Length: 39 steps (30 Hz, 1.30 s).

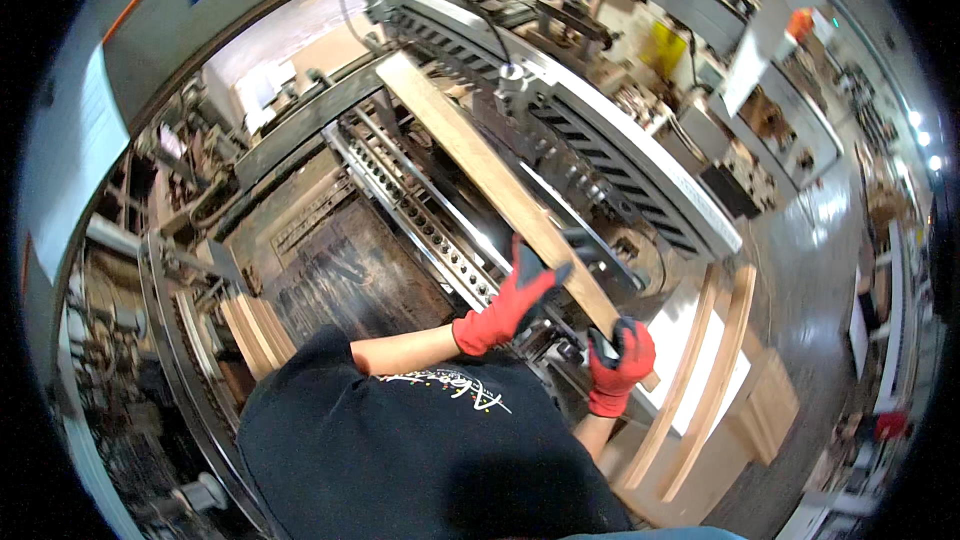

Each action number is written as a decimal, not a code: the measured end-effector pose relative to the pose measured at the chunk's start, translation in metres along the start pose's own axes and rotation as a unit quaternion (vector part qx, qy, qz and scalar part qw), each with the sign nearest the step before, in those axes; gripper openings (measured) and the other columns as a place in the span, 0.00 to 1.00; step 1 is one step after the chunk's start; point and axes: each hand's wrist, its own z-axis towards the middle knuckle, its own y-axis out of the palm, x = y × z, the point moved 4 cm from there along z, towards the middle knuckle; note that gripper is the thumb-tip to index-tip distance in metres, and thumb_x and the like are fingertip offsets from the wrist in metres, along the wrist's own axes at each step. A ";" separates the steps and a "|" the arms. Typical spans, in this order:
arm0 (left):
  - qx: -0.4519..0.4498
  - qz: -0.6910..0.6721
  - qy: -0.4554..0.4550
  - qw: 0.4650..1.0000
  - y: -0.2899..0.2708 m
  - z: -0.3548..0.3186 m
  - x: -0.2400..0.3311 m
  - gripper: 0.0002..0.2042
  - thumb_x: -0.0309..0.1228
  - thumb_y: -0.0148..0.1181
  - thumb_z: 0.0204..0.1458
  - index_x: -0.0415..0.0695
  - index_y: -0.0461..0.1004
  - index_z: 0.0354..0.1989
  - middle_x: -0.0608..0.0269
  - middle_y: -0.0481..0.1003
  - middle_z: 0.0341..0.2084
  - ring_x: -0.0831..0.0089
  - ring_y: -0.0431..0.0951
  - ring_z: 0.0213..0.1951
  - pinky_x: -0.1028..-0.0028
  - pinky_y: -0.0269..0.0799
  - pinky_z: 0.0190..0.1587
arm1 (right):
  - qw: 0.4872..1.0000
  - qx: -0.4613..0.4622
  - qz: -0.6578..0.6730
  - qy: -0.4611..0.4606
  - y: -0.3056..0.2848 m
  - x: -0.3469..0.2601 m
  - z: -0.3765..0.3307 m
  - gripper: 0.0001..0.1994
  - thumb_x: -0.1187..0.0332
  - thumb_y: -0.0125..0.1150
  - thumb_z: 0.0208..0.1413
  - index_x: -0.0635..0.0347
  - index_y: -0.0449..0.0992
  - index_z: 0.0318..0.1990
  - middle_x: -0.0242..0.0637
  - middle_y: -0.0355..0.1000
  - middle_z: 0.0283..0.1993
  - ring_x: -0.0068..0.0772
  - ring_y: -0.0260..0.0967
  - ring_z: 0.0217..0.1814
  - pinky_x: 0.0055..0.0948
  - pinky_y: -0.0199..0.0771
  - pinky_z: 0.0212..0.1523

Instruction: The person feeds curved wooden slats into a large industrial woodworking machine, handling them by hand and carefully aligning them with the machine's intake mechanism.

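Note:
A long, pale wooden board [480,168] slants across the machine, its far end near the upper middle and its near end by my right hand. My right hand [621,360], in a red glove with dark fingers, is closed around that near end. My left hand [515,298], gloved alike, is beside the board's middle with thumb and fingers spread. Its dark fingertips overlap the board's edge; whether they press on it I cannot tell. Beneath the board runs a metal rail with a row of holes [425,230].
Two narrow wooden strips [690,380] lie on a white sheet [735,380] at the right, beside more wood pieces [768,405]. Several upright boards [258,332] stand at the left. A slotted metal beam [600,130] crosses behind the board. A dark, worn metal plate [350,265] is left of the rail.

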 end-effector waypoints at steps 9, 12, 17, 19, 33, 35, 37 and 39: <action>0.162 -0.191 -0.113 0.961 -0.149 0.137 -0.044 0.18 0.41 0.54 0.61 0.36 0.71 0.47 0.52 0.78 0.35 0.58 0.81 0.37 0.62 0.79 0.38 | 0.964 -0.191 0.007 0.186 0.038 0.060 -0.025 0.31 0.61 0.75 0.40 0.59 0.74 0.54 0.45 0.72 0.52 0.51 0.68 0.56 0.42 0.68 0.56; 0.256 -0.095 -0.007 0.962 -0.262 0.206 -0.089 0.16 0.38 0.58 0.57 0.41 0.69 0.48 0.57 0.77 0.37 0.65 0.78 0.36 0.64 0.75 0.40 | 0.970 -0.204 0.002 0.136 0.075 0.042 0.008 0.33 0.62 0.76 0.40 0.59 0.72 0.56 0.47 0.70 0.55 0.52 0.67 0.58 0.43 0.68 0.58; 0.240 -0.264 0.031 0.934 -0.196 0.276 -0.067 0.18 0.54 0.55 0.58 0.52 0.72 0.38 0.65 0.73 0.31 0.66 0.75 0.34 0.63 0.73 0.38 | 0.958 -0.207 -0.063 0.189 0.126 0.086 0.039 0.36 0.55 0.75 0.42 0.60 0.70 0.60 0.59 0.62 0.65 0.56 0.61 0.67 0.44 0.64 0.64; 0.207 -0.292 0.012 0.934 -0.185 0.297 -0.069 0.19 0.56 0.54 0.58 0.52 0.72 0.38 0.64 0.73 0.30 0.65 0.74 0.33 0.62 0.73 0.38 | 0.951 -0.220 -0.074 0.204 0.134 0.097 0.057 0.37 0.55 0.75 0.43 0.61 0.70 0.60 0.60 0.62 0.65 0.56 0.60 0.68 0.44 0.63 0.65; 0.184 -0.158 -0.027 0.970 -0.230 0.370 -0.095 0.33 0.65 0.42 0.58 0.52 0.67 0.62 0.61 0.72 0.56 0.61 0.71 0.54 0.62 0.67 0.55 | 0.966 -0.018 -0.036 0.254 0.182 0.100 0.076 0.25 0.60 0.68 0.49 0.65 0.74 0.52 0.52 0.74 0.48 0.53 0.71 0.53 0.46 0.69 0.54; 0.245 -0.129 -0.003 0.961 -0.266 0.368 -0.077 0.33 0.64 0.42 0.59 0.53 0.67 0.62 0.61 0.72 0.56 0.61 0.71 0.54 0.62 0.68 0.55 | 0.956 -0.097 0.060 0.270 0.199 0.079 0.088 0.18 0.62 0.65 0.50 0.65 0.77 0.45 0.51 0.76 0.45 0.54 0.72 0.49 0.47 0.69 0.51; 0.230 -0.126 -0.011 0.965 -0.233 0.361 -0.082 0.34 0.64 0.42 0.59 0.53 0.64 0.64 0.63 0.72 0.53 0.64 0.71 0.54 0.66 0.67 0.55 | 0.951 -0.053 0.023 0.303 0.194 0.088 0.087 0.15 0.64 0.65 0.50 0.64 0.77 0.42 0.50 0.77 0.42 0.54 0.72 0.47 0.47 0.69 0.50; 0.162 -0.120 -0.031 0.979 -0.166 0.348 -0.093 0.35 0.64 0.43 0.59 0.51 0.62 0.66 0.64 0.73 0.52 0.66 0.70 0.54 0.69 0.66 0.54 | 0.945 -0.021 0.002 0.328 0.187 0.126 0.065 0.13 0.65 0.65 0.50 0.63 0.78 0.40 0.49 0.77 0.40 0.53 0.73 0.45 0.46 0.70 0.48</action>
